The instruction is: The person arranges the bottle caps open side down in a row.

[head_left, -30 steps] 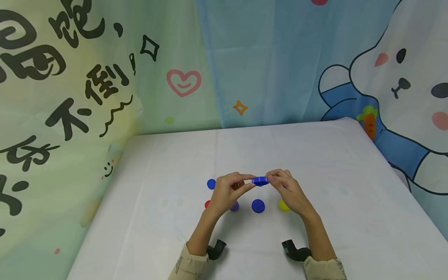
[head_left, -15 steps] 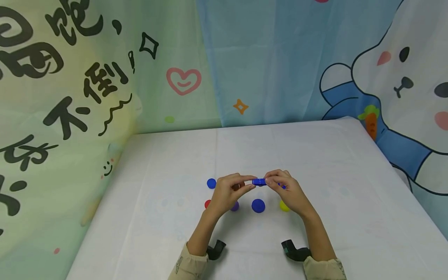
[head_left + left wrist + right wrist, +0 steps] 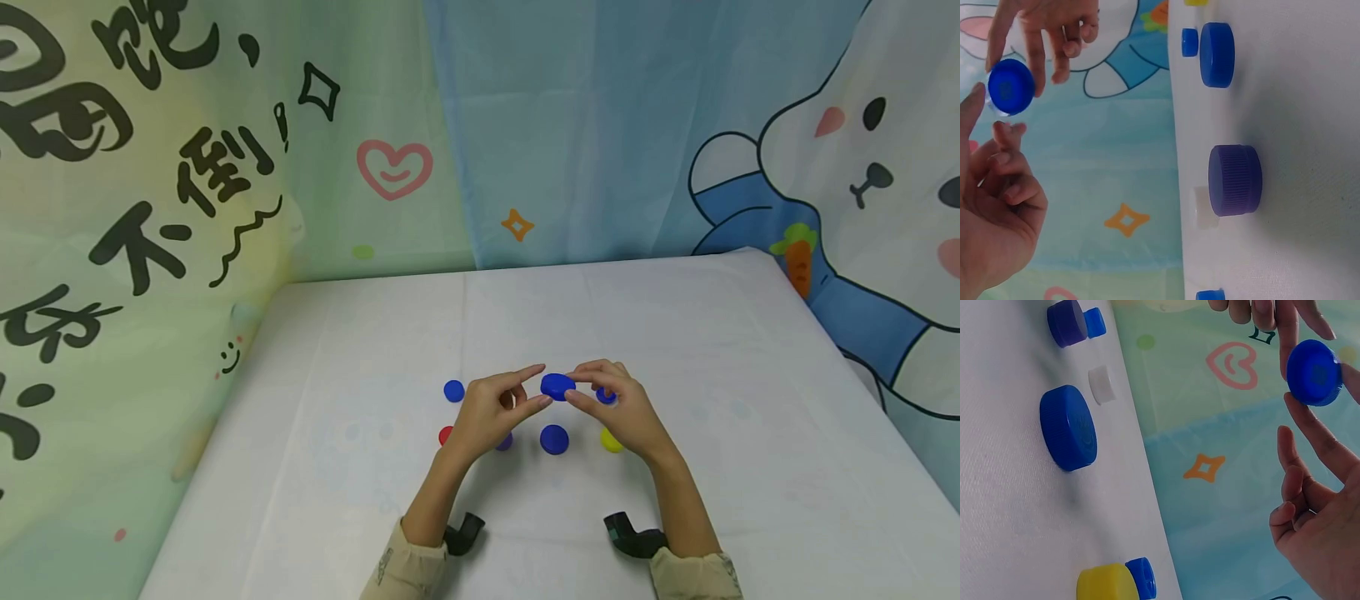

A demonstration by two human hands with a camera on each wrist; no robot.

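Note:
A blue bottle cap (image 3: 558,387), its hollow inner side showing in both wrist views, is up in the air between the hands. My right hand (image 3: 622,408) pinches its edge between thumb and fingertip. Beside the cap, my left hand (image 3: 491,412) has its index finger lifted clear and its thumb tip at the lower edge; whether that thumb touches is unclear. Below on the table lie a larger blue cap (image 3: 554,439), a purple cap (image 3: 1235,180) and a yellow cap (image 3: 612,440), partly hidden by the right hand in the head view.
A red cap (image 3: 446,436) and a small blue cap (image 3: 453,391) lie by the left hand. Another small blue cap (image 3: 1141,578) sits behind the yellow one. A white cap (image 3: 1102,384) stands on the white tablecloth (image 3: 375,333). Printed cloth (image 3: 585,133) hangs behind the table.
The blue cap in the air has turned from edge-on to showing a round face. My left index finger has lifted off it, while my right hand keeps its pinch.

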